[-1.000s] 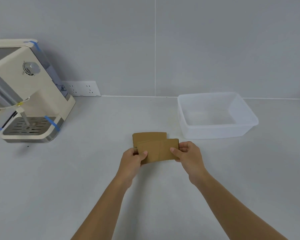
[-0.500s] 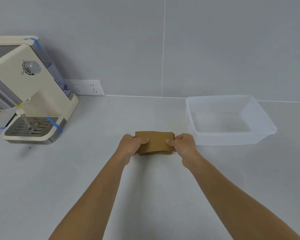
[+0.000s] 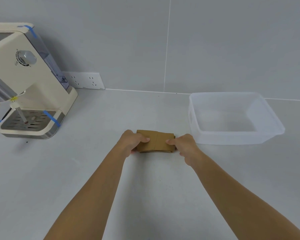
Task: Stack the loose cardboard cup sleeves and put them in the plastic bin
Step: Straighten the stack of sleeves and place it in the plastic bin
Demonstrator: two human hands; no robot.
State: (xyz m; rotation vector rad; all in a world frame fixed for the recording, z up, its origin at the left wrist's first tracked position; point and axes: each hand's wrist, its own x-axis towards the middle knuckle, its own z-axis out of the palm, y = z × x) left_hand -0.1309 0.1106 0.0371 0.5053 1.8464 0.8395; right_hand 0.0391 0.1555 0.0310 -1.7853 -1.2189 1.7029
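Note:
A flat stack of brown cardboard cup sleeves [image 3: 156,141] lies on the white counter in the middle of the view. My left hand [image 3: 131,142] grips its left end, thumb on top. My right hand [image 3: 184,144] grips its right end the same way. The sleeves lie squared on one another, with only thin edges of the lower ones showing at the front. A clear plastic bin [image 3: 270,119] stands empty just to the right of my right hand, a small gap apart from it.
A cream coffee machine [image 3: 27,84] with blue tape strips stands at the back left. A white wall socket strip [image 3: 86,80] sits behind it on the grey tiled wall. The white counter [image 3: 76,170] stretches around the hands.
One second ago a sleeve held in both hands lay offset over another. Both hands have since pushed it forward onto the pile, and the sleeves now lie aligned.

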